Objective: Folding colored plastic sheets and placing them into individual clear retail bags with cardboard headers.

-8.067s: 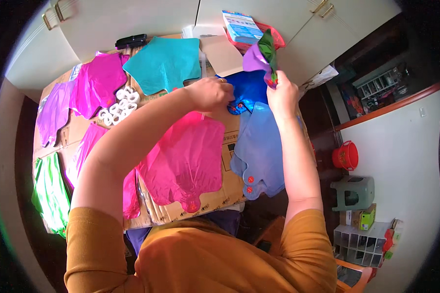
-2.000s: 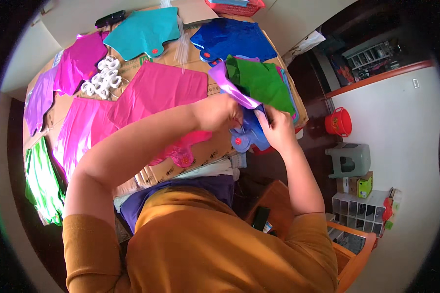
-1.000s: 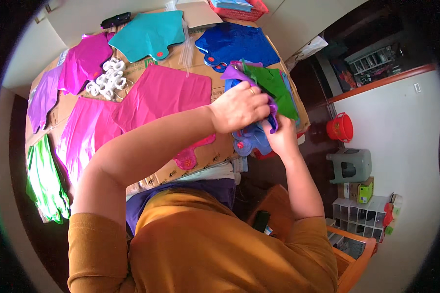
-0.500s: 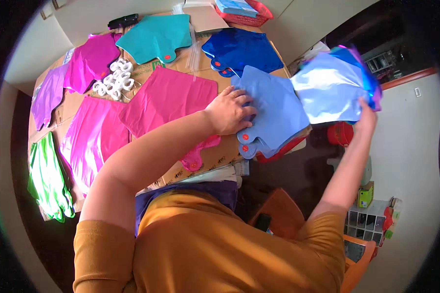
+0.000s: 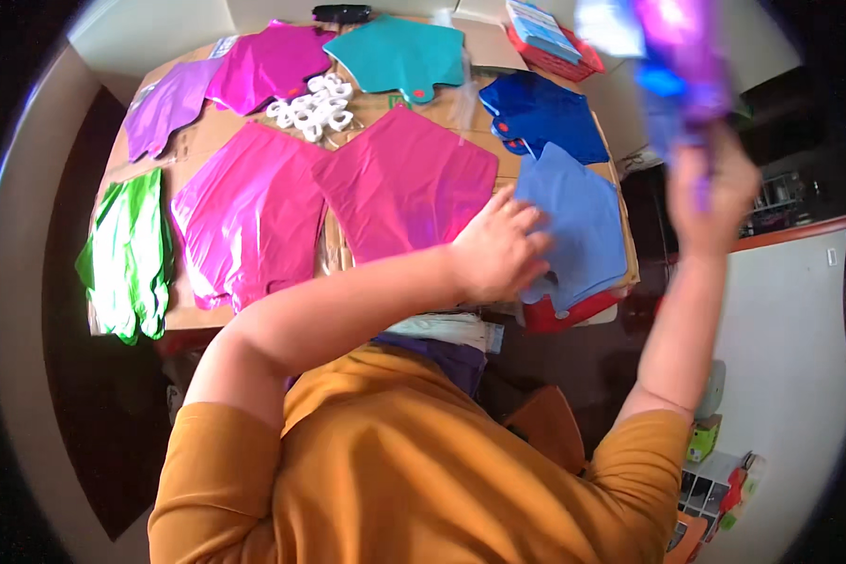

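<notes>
Bundle of glossy purple and blue foil sheets, blurred, is raised at the far right, above and beyond the worktop, which is covered with brown cardboard. The right hand is closed around its lower end. The left hand has fingers loosely bent and partly spread, beside the pale blue smooth sheets with pointed corners; whether it touches them, I cannot tell. To its left lie two wide wrinkled pink foil sheets. Farther are shiny dark blue foil sheets and a satin teal sheet, whose rounded tab carries a red round mark. White ring-shaped rolls are heaped near it. At the far right, a red plastic basket holds blue-and-white printed packets, their writing too small to read.
</notes>
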The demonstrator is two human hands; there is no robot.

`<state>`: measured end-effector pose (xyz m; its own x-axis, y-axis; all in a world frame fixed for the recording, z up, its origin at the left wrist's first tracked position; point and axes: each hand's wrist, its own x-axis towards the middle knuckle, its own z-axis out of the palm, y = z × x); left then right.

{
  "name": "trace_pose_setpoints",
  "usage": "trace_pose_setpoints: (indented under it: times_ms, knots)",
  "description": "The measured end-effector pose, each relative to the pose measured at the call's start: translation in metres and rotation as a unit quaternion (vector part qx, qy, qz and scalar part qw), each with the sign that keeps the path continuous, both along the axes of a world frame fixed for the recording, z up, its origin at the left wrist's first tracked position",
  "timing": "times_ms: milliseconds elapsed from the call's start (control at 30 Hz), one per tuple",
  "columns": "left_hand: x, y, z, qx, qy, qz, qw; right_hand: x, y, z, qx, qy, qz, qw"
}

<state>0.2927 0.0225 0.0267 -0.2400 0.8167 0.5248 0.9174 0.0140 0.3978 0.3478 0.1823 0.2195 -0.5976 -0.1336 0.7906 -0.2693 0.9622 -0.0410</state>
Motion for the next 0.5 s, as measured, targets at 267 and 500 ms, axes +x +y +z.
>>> trace_pose_setpoints:
  times_ms: [267, 500]
  knots:
    - [0.060, -0.164, -0.018, 0.013, -0.354, -0.107, 0.929, -0.020, -0.091, -0.184, 0.075, -0.151, 0.198, 0.966]
    - [0.083, -0.202, -0.070, 0.001, -0.629, 0.017, 0.777, -0.002, -0.107, -0.177, 0.035, -0.278, 0.134, 0.950]
